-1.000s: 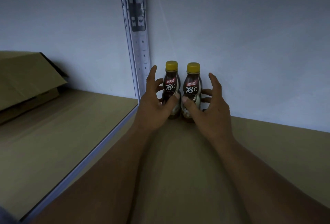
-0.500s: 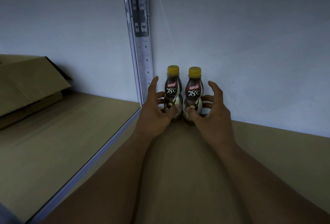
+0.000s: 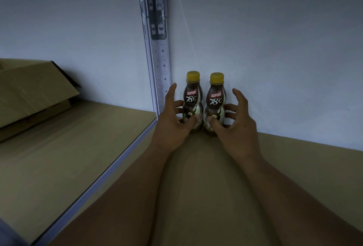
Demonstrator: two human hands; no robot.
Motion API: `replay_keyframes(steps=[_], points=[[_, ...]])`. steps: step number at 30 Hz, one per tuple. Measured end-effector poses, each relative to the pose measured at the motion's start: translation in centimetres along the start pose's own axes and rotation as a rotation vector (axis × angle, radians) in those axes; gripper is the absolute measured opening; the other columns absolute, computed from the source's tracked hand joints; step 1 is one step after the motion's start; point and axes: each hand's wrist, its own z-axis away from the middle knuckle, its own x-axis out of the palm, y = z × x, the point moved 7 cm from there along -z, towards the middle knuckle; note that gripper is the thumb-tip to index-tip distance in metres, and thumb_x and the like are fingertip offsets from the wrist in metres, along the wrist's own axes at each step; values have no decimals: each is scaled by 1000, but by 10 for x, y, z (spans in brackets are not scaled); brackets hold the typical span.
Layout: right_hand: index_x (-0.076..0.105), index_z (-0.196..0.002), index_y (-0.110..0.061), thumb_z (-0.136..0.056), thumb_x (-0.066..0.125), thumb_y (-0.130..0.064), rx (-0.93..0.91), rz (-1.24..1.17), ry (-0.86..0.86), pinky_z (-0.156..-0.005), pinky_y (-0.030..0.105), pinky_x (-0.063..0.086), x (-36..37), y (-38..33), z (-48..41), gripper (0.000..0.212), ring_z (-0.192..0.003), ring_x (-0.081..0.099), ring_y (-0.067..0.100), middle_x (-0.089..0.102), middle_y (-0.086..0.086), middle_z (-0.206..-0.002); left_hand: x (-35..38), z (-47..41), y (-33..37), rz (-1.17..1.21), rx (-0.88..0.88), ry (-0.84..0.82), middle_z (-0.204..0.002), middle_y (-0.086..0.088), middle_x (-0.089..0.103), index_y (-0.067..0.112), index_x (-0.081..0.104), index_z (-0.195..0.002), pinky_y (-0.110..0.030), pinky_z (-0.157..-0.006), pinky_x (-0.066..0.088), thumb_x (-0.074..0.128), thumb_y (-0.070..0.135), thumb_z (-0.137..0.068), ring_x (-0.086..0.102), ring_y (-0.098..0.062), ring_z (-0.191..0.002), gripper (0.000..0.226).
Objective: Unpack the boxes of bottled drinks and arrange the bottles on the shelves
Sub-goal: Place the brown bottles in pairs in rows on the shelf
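Finds fingers (image 3: 179,106) of left hand (image 3: 172,126) curled loosely round left bottle (image 3: 192,96), thumb on its front, forefinger lifted clear; finds right hand (image 3: 237,126) holding right bottle (image 3: 216,98) likewise; sees both bottles upright, side by side, at back of shelf (image 3: 206,167), close against wall (image 3: 275,49), just beside the upright (image 3: 159,59); notes no shift of bottles since half a second ago; judges placing done, release due; records cardboard box (image 3: 33,96), flap raised, on neighbouring shelf (image 3: 68,157); contents hidden.

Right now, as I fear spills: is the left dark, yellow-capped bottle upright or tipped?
Upright: the left dark yellow-capped bottle stands on its base on the brown shelf board, cap topmost, like the right bottle.
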Motion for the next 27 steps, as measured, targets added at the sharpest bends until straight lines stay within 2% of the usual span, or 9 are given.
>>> replay_keyframes(steps=[3, 9, 13, 16, 20, 24, 27], points=[[23, -157, -36, -83, 83, -29, -5, 14, 9, -93, 29, 49, 0, -1, 0, 95, -107, 58, 6, 60, -3, -135, 0, 0, 1, -9, 5, 2, -129, 17, 48, 42, 8, -160, 2, -74, 43, 81, 25, -88, 50, 27, -101, 104], [23, -157, -37, -82, 84, -31, 3, 21, 19, -96, 35, 53, -1, -1, 0, 97, -109, 58, 7, 60, -3, -135, -1, 1, 2, -8, 12, 9, -132, 14, 50, 42, 9, -160, 2, -76, 44, 80, 26, -88, 53, 17, -105, 103], [18, -157, -39, -79, 87, -32, 10, 61, -18, -93, 34, 55, 2, 1, 0, 104, -105, 59, 6, 60, -2, -137, -1, 1, 2, -4, 13, -1, -131, 15, 50, 42, 9, -160, 1, -77, 44, 79, 25, -90, 53, 18, -106, 101], [19, -157, -38, -78, 88, -29, 11, 65, -21, -91, 33, 56, 2, 2, 0, 105, -104, 62, 8, 62, -3, -132, 0, 1, 1, -2, 9, -4, -126, 19, 50, 41, 8, -160, 0, -78, 45, 79, 23, -89, 52, 21, -105, 102], [19, -156, -38, -77, 88, -28, 3, 65, -15, -89, 35, 57, 2, 3, 0, 106, -103, 64, 11, 56, -12, -119, 0, 0, 1, -5, 0, -19, -126, 14, 52, 41, 7, -160, -7, -80, 47, 82, 21, -86, 54, 14, -106, 108], [19, -157, -38, -77, 88, -29, 5, 65, -14, -92, 40, 58, 2, 4, 0, 106, -106, 65, 14, 61, -5, -128, 1, 0, 0, -5, -8, -24, -125, 16, 51, 42, 8, -160, -3, -78, 46, 83, 20, -85, 53, 16, -105, 108], [19, -156, -38, -76, 89, -31, 3, 70, -15, -92, 39, 58, 2, 4, 0, 107, -104, 65, 12, 61, -3, -130, 1, 1, 0, -2, -5, -21, -122, 19, 51, 42, 8, -160, -4, -80, 46, 83, 21, -85, 53, 20, -103, 109]])
